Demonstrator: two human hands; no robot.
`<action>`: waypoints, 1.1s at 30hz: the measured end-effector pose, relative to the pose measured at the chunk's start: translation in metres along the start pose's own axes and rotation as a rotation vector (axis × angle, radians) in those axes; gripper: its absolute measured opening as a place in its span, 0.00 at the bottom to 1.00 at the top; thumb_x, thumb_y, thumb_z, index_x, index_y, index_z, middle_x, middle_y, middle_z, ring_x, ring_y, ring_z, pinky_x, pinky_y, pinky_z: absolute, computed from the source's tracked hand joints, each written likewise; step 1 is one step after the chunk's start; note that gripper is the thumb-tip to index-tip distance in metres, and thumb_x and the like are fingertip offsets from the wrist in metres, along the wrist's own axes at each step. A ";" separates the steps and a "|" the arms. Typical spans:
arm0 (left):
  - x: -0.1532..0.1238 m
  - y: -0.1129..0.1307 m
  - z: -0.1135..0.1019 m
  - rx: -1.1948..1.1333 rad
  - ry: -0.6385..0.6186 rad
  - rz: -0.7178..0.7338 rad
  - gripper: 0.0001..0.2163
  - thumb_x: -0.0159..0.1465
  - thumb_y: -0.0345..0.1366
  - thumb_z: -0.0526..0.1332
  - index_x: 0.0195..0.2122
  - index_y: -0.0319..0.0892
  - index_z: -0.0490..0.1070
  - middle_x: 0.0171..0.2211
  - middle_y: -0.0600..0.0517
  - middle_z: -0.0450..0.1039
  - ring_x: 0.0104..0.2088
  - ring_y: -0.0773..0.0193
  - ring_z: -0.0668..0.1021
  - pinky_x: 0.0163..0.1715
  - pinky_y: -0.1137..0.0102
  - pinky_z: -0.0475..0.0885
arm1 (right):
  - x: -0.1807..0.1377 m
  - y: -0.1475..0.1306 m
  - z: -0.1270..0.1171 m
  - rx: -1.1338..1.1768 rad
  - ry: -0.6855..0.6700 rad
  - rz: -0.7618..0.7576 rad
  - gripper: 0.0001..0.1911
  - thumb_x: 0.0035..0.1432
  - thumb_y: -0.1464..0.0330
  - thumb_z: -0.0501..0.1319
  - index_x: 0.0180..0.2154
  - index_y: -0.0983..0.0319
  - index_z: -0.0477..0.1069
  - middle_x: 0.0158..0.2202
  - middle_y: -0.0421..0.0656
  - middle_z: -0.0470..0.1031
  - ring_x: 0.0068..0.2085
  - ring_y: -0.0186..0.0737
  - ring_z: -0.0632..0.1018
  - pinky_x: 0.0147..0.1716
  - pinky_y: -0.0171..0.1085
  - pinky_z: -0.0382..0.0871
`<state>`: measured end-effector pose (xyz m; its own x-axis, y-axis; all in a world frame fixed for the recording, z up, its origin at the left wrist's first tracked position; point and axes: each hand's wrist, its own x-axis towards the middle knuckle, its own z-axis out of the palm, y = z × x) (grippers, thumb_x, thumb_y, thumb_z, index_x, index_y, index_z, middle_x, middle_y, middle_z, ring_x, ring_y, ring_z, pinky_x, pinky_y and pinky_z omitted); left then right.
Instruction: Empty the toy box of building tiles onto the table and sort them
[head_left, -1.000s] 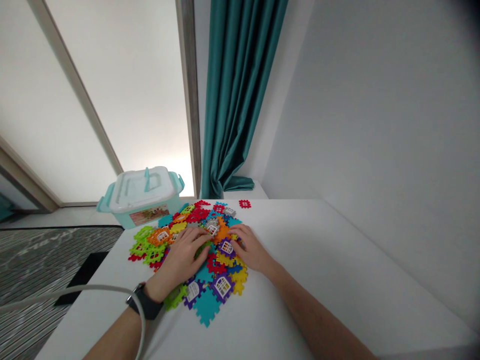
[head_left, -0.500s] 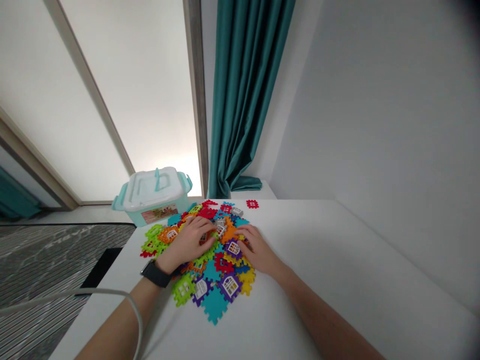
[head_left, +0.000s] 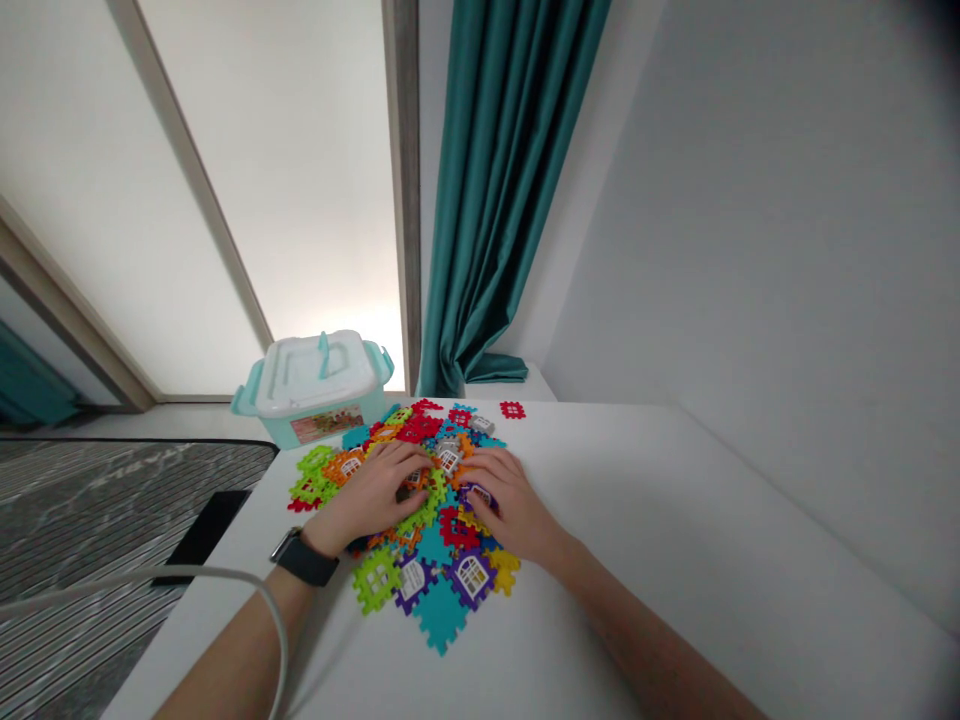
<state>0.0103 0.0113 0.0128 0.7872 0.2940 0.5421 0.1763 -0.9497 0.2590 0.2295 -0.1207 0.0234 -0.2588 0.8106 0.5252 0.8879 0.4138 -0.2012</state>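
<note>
Colourful interlocking plastic tiles with toothed edges lie in a heap on the white table [head_left: 637,520]. My left hand [head_left: 385,487] rests on the left of the heap, its thumb apart from its curved fingers, close to a lime-green tile [head_left: 433,500]. My right hand [head_left: 510,500] reaches over the right side with its fingers stretched out, by a purple window tile [head_left: 478,493] that they partly cover. A grey window tile [head_left: 448,458] lies between the hands. Nearest me are a turquoise tile [head_left: 441,612], a purple tile with a white window [head_left: 472,575] and a green tile [head_left: 376,579].
A turquoise tub [head_left: 319,385] with a white lid stands behind the heap at the left. One red tile [head_left: 513,410] lies apart at the back edge. A pale cable [head_left: 225,573] crosses in front of my left forearm. A green curtain [head_left: 502,200] hangs behind.
The view has shifted slightly, so the scene sits a little further right. My right hand has moved a little left over the purple window tile. My left hand has hardly moved.
</note>
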 end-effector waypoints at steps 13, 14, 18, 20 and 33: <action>-0.002 -0.008 0.010 -0.045 0.108 -0.051 0.12 0.68 0.38 0.59 0.51 0.45 0.72 0.51 0.45 0.73 0.53 0.54 0.74 0.56 0.57 0.70 | 0.035 -0.009 0.012 -0.122 -0.233 0.028 0.11 0.58 0.72 0.66 0.43 0.57 0.72 0.49 0.46 0.76 0.57 0.51 0.71 0.60 0.56 0.58; -0.003 -0.008 0.010 -0.046 0.114 -0.055 0.12 0.68 0.38 0.60 0.51 0.45 0.72 0.51 0.46 0.73 0.53 0.54 0.74 0.56 0.57 0.70 | 0.035 -0.009 0.013 -0.121 -0.225 0.027 0.11 0.57 0.72 0.66 0.42 0.57 0.72 0.49 0.46 0.75 0.56 0.51 0.71 0.60 0.56 0.58; -0.003 -0.007 0.012 -0.052 0.130 -0.060 0.12 0.68 0.38 0.60 0.51 0.45 0.72 0.51 0.45 0.72 0.53 0.54 0.74 0.55 0.57 0.71 | 0.035 -0.008 0.018 -0.115 -0.200 0.012 0.11 0.54 0.71 0.68 0.40 0.57 0.71 0.48 0.45 0.75 0.56 0.51 0.71 0.60 0.57 0.58; -0.002 -0.007 0.012 -0.054 0.124 -0.060 0.12 0.68 0.38 0.59 0.51 0.45 0.72 0.51 0.45 0.73 0.53 0.54 0.74 0.55 0.57 0.71 | 0.035 -0.009 0.019 -0.124 -0.188 0.002 0.12 0.53 0.71 0.68 0.40 0.57 0.71 0.47 0.45 0.76 0.56 0.51 0.71 0.61 0.57 0.56; -0.001 -0.003 0.010 0.000 0.139 -0.077 0.13 0.67 0.39 0.60 0.52 0.45 0.71 0.50 0.46 0.73 0.52 0.53 0.74 0.55 0.54 0.69 | 0.017 0.002 -0.008 -0.217 -0.033 -0.011 0.07 0.57 0.71 0.63 0.40 0.58 0.71 0.45 0.48 0.75 0.48 0.51 0.73 0.57 0.55 0.62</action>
<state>0.0146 0.0132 0.0036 0.6819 0.3778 0.6263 0.2329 -0.9239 0.3037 0.2302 -0.1089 0.0384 -0.2785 0.8212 0.4981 0.9450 0.3269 -0.0106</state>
